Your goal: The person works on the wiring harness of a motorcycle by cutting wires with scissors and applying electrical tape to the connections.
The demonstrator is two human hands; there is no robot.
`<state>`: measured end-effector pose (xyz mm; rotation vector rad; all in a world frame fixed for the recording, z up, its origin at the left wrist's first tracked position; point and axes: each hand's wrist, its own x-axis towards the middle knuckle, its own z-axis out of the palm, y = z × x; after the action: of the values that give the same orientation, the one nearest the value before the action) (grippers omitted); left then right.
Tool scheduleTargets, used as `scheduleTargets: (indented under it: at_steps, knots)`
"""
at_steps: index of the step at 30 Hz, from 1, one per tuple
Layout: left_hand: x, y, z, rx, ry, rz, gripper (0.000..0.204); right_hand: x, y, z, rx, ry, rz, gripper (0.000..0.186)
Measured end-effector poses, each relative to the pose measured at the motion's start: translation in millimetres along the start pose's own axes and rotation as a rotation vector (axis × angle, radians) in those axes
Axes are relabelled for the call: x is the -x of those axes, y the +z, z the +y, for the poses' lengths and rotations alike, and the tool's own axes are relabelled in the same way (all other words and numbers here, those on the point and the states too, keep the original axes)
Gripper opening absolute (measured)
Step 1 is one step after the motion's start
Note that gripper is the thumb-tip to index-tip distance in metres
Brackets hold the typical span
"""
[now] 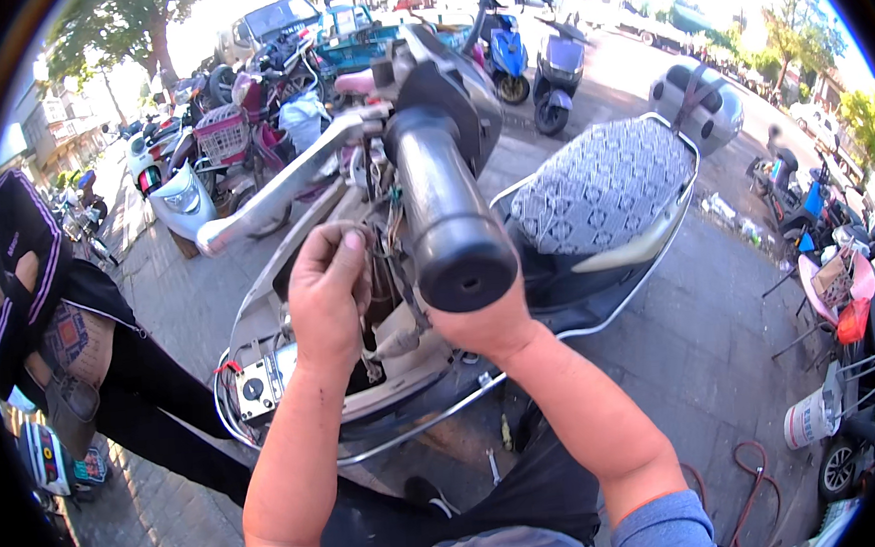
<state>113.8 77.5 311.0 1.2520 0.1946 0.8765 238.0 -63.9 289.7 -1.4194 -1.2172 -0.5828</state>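
A black handlebar grip (pixel 465 262) points toward me above an opened scooter body (pixel 265 319) with exposed wires (pixel 387 241). My left hand (pixel 330 292) is just left of the grip, beside the wires, fingers closed in a pinch; what they hold is too small to make out. My right hand (pixel 480 316) is under and behind the grip's end, its fingers hidden. A small meter-like box (pixel 256 390) with red clips rests at the scooter's lower left. The seat (pixel 598 188), with a grey patterned cover, lies to the right.
A person (pixel 135 412) in black stands close at the left. Parked scooters (pixel 556 76) line the back, with more clutter at right near a white bucket (pixel 807 411). A red hose (pixel 747 495), a wrench (pixel 492 466) and a screwdriver (pixel 505 430) lie on the paving (pixel 663 360).
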Motion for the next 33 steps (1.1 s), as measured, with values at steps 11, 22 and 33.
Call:
scheduleTargets:
  at_steps: [11,22,33]
  knots:
    - [8.6,-26.5,-17.1,0.068,0.026,-0.253,0.021,195.4,-51.1,172.0,0.139,0.94,-0.101,0.041]
    - [26.7,-1.4,-31.2,-0.157,0.188,-0.012,0.016,332.9,68.8,320.0,0.627,0.822,-0.772,0.038]
    - [30.8,-3.8,-28.0,-0.114,0.081,-0.112,0.023,360.9,73.0,405.2,0.674,0.476,-0.583,0.028]
